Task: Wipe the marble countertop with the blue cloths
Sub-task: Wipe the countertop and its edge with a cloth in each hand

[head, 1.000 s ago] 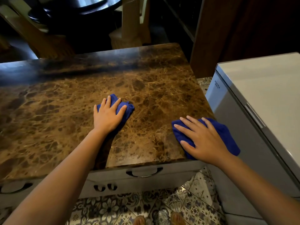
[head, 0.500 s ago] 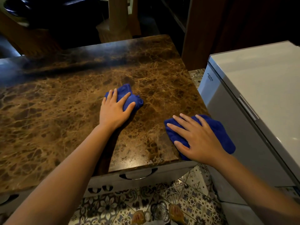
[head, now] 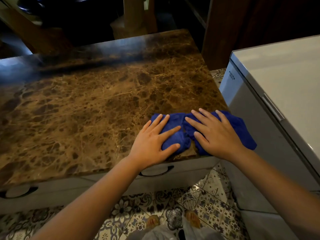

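The brown veined marble countertop (head: pixel 90 108) fills the left and middle of the view. At its near right corner two blue cloths lie side by side, touching. My left hand (head: pixel 154 141) presses flat, fingers spread, on the left blue cloth (head: pixel 174 134). My right hand (head: pixel 214 134) presses flat on the right blue cloth (head: pixel 242 129), which hangs over the counter's right edge.
A white chest freezer (head: pixel 280 94) stands close to the counter's right edge. White drawers with dark handles (head: pixel 155 172) sit under the counter front. Patterned floor tiles (head: pixel 204 201) and my feet show below. Dark wooden furniture (head: pixel 34 33) stands behind the counter.
My left hand slid its cloth right and toward me, from mid-counter to the near right corner beside the other cloth. My right hand stayed near the right edge.
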